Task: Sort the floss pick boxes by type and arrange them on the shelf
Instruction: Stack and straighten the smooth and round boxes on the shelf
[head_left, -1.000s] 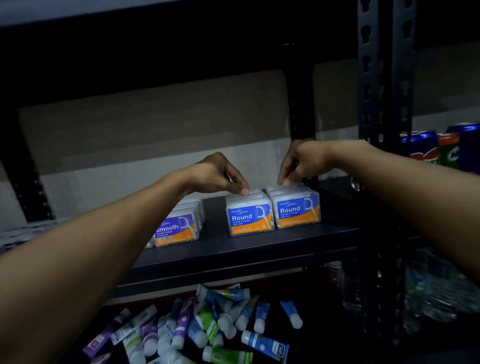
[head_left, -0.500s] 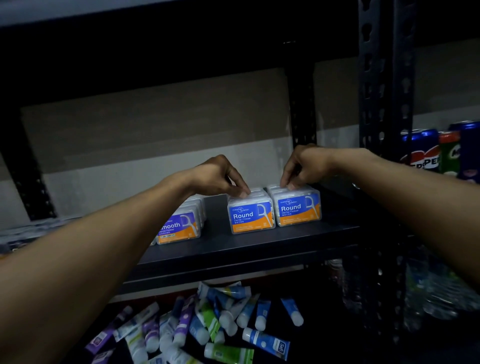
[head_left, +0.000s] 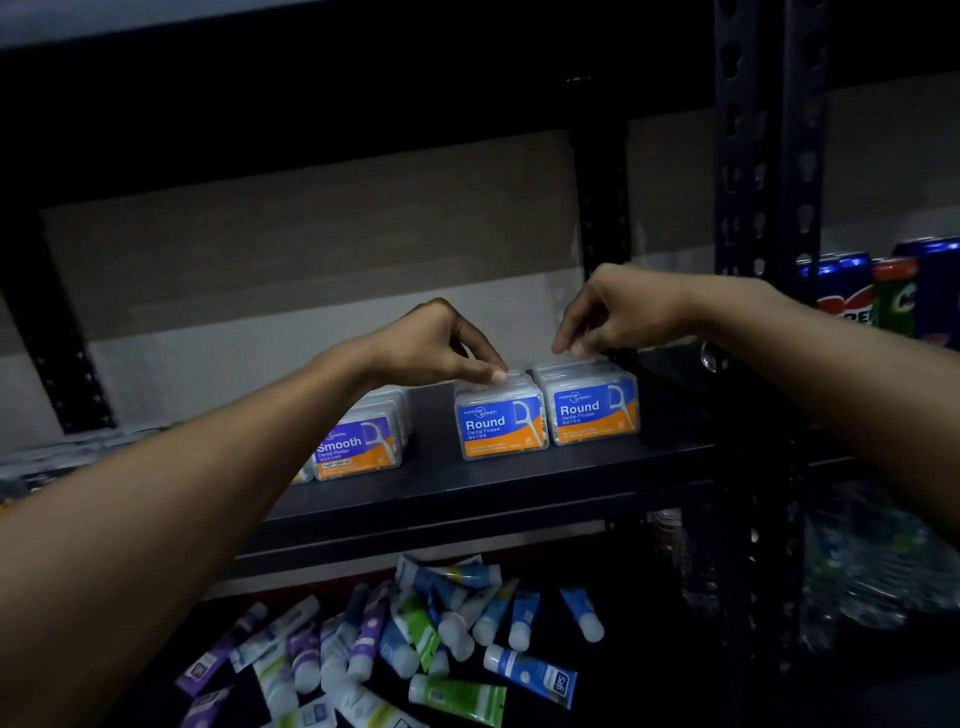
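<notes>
The left Round row (head_left: 501, 423) and right Round row (head_left: 595, 413) stand upright side by side on the shelf (head_left: 519, 483), labels facing forward, each row running front to back. The left grip (head_left: 441, 348) pinches the left row's top. The right grip (head_left: 618, 312) sets curled fingers on the right row's rear top; whether it clamps cannot be told. The Smooth row (head_left: 358, 447) stands apart, leftward. Positions match half a second earlier
</notes>
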